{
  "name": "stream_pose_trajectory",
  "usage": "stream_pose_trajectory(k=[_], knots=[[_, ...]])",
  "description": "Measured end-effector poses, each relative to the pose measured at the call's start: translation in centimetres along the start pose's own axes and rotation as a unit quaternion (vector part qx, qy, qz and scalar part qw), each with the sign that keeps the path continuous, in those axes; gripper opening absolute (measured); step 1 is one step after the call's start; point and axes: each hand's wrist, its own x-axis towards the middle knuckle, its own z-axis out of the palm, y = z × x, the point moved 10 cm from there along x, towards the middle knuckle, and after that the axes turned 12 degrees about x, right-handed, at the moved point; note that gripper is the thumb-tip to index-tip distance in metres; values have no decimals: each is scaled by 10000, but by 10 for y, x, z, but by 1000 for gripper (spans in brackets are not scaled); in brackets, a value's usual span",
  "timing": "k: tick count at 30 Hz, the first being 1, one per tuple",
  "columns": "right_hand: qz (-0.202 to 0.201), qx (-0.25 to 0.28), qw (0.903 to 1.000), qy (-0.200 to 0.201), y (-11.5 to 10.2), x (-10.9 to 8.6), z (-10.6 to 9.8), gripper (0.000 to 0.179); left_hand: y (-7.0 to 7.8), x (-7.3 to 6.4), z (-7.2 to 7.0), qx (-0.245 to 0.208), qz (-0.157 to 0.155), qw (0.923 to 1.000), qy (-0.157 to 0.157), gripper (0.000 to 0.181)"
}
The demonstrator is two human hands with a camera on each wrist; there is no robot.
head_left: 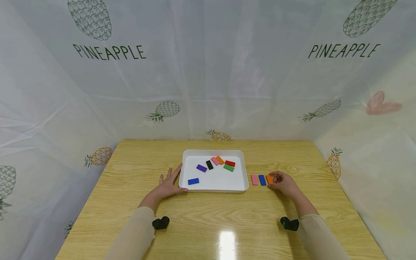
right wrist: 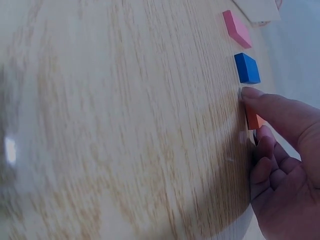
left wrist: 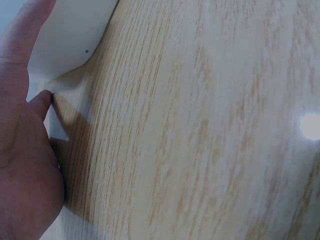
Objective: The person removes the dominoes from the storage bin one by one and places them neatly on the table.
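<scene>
A white tray (head_left: 214, 184) lies on the wooden table, with several small coloured blocks scattered in it. At its near left corner is my left hand (head_left: 167, 187), fingers spread, with the thumb along the near edge. The left wrist view shows that thumb beside the tray's outer wall (left wrist: 70, 40). To the right of the tray, a pink block (head_left: 254, 180), a blue block (head_left: 262, 180) and an orange block (head_left: 269, 179) stand in a row. My right hand (head_left: 284, 183) pinches the orange block, which is partly hidden by the thumb (right wrist: 280, 112) in the right wrist view.
In the tray lie a blue block (head_left: 193, 181), a purple one (head_left: 201, 168), a black one (head_left: 209, 165), a pink one (head_left: 215, 161), an orange one (head_left: 220, 160), a red one (head_left: 230, 163) and a green one (head_left: 229, 168). Pineapple-printed curtains (head_left: 208, 72) enclose the table.
</scene>
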Motion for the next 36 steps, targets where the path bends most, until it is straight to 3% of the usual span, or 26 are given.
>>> stream_pose_trajectory(k=[13, 21, 31, 36], knots=[[57, -39, 10000, -70, -2, -4, -1, 55, 3, 1, 1, 93, 56, 9999, -3, 114], [143, 27, 9998, -120, -6, -7, -3, 61, -4, 3, 2, 395, 33, 9992, 89, 115], [-93, 15, 9988, -479, -46, -12, 7, 59, 3, -4, -4, 502, 126, 9985, 149, 113], [-133, 114, 9981, -598, -67, -9, 17, 58, 5, -4, -6, 819, 117, 9965, 137, 111]])
